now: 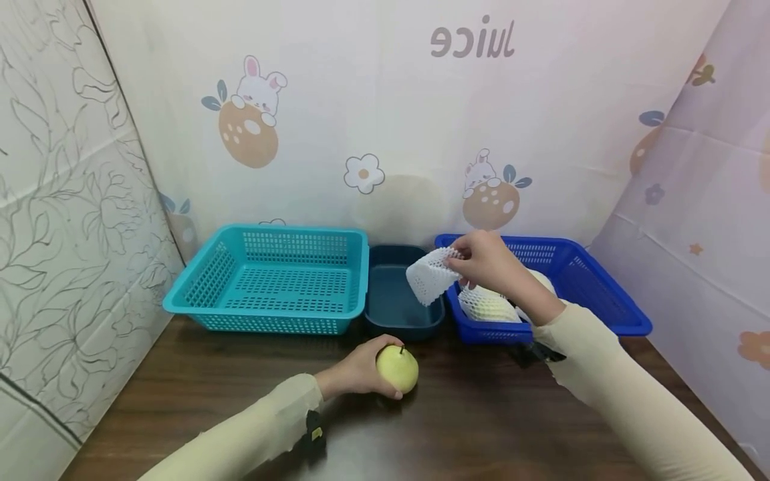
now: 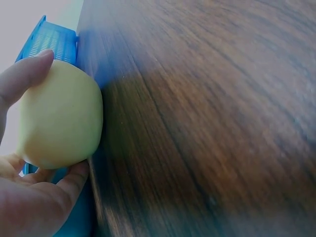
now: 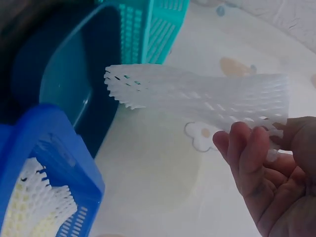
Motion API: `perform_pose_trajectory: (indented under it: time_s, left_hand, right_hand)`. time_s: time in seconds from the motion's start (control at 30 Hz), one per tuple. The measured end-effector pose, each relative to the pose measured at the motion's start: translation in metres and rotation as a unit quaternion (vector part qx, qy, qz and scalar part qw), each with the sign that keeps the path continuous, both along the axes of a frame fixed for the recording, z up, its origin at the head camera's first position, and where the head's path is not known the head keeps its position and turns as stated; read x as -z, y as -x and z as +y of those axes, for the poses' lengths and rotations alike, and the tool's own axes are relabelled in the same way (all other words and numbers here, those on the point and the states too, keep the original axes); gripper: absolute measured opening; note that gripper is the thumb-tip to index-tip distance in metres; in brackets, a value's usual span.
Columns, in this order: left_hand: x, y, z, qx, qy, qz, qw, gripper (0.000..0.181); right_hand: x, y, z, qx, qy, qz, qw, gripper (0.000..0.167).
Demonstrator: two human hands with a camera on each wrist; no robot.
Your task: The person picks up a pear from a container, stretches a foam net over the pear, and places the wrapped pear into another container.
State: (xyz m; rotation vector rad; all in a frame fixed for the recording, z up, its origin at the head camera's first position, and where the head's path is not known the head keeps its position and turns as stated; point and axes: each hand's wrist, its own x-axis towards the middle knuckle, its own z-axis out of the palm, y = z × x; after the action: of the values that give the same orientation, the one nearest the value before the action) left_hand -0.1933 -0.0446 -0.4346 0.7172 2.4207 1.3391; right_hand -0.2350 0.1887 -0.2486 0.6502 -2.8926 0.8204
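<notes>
A pale yellow-green pear (image 1: pixel 398 369) with a short dark stem is near the middle of the table, bare of any netting. My left hand (image 1: pixel 361 369) grips it from the left side; the left wrist view shows thumb and fingers around the pear (image 2: pixel 61 116). Up and to the right, my right hand (image 1: pixel 486 262) pinches a white foam net sleeve (image 1: pixel 434 275) by one end. That foam net sleeve (image 3: pixel 197 94) hangs limp with nothing visible inside, beside the dark blue bin (image 1: pixel 394 294). Below the right hand, net-wrapped fruit (image 1: pixel 488 306) lies in the blue basket (image 1: pixel 601 287).
A teal basket (image 1: pixel 265 314) with nothing visible inside stands at the left, against the dark blue bin. All the containers line the back of the brown wooden table (image 1: pixel 457 427). Patterned cloth walls (image 1: pixel 373 87) rise behind and on both sides.
</notes>
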Motion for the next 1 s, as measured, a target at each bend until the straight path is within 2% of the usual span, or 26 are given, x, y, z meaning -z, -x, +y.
perform_pose_trajectory:
  time_s: [0.23, 0.43, 0.73, 0.87, 1.0]
  left_hand:
    - [0.002, 0.001, 0.005, -0.013, 0.001, 0.007, 0.9999, 0.073]
    - [0.002, -0.001, 0.009, -0.025, 0.002, 0.01, 0.9996, 0.072]
    - [0.002, -0.004, 0.009, -0.028, 0.019, 0.005, 0.9994, 0.073]
    - [-0.001, -0.005, 0.008, -0.021, 0.025, 0.002, 0.9995, 0.079]
    - [-0.008, -0.008, 0.006, -0.032, 0.029, -0.004, 0.9991, 0.086]
  right_hand:
    - [0.006, -0.027, 0.013, 0.006, 0.042, -0.046, 0.998, 0.017]
    - [0.019, -0.041, 0.022, 0.002, 0.068, -0.05, 0.9964, 0.016]
    - [0.031, -0.048, 0.024, 0.001, 0.095, -0.061, 0.9937, 0.013]
    - [0.032, -0.048, 0.023, 0.002, 0.09, -0.053, 0.9945, 0.012]
    - [0.031, -0.048, 0.021, 0.001, 0.087, -0.043, 0.9953, 0.012]
